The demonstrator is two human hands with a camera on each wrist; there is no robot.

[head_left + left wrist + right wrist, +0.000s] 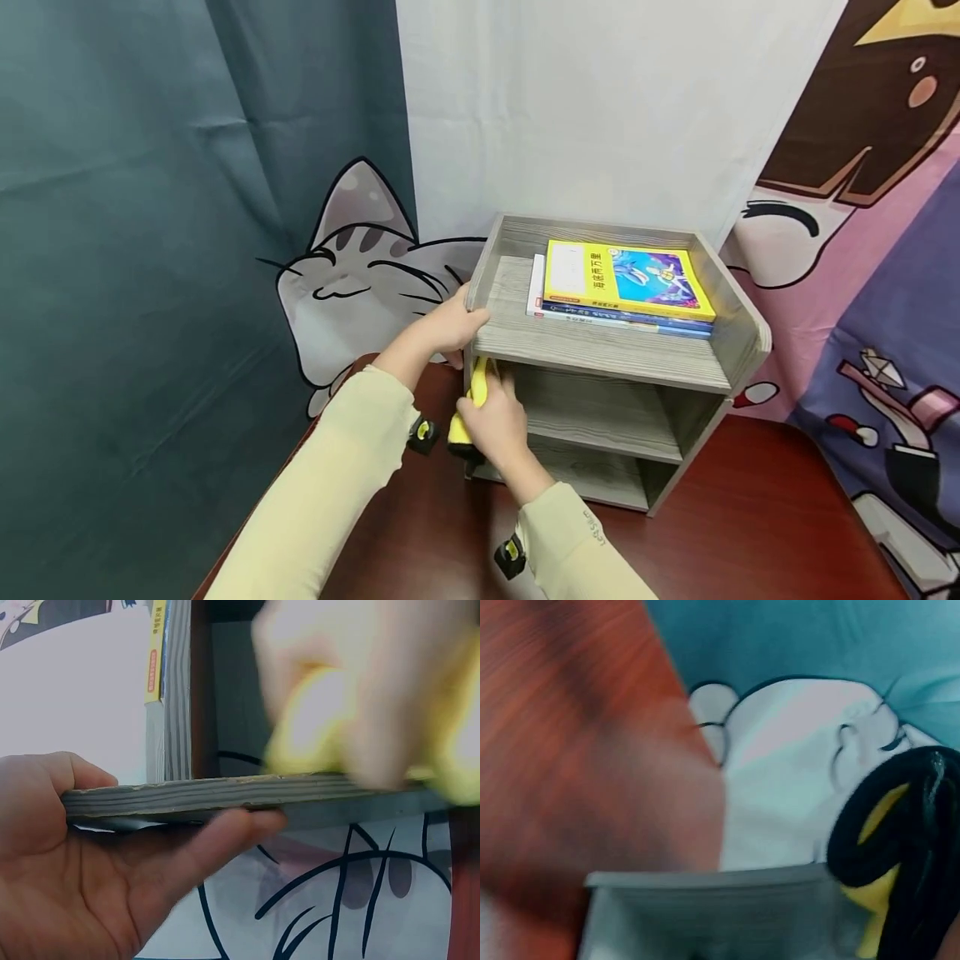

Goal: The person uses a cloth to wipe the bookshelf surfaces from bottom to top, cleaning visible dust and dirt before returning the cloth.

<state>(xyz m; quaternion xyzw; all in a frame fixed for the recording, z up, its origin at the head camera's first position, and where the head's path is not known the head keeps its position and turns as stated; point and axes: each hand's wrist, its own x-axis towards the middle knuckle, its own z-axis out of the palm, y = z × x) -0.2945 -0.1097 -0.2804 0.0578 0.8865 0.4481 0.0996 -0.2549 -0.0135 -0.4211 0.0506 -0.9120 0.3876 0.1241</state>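
Note:
A small grey wood-grain shelf (600,358) stands on the reddish-brown table. My left hand (448,323) grips its left side panel near the top, thumb on one face and fingers on the other, as the left wrist view shows with the panel edge (172,796) between them. In my right hand (497,421) is a bunched yellow cloth (459,429) with black edging, held against that same panel below the top board. The cloth (311,720) and right hand are blurred in the left wrist view. The right wrist view has the cloth's black border (847,832) folded at the right.
A few books (630,279), the top one yellow, lie stacked on the shelf's top board. Two lower boards (600,412) sit beneath it. Curtains with cartoon prints (352,283) hang behind and beside the table (750,517).

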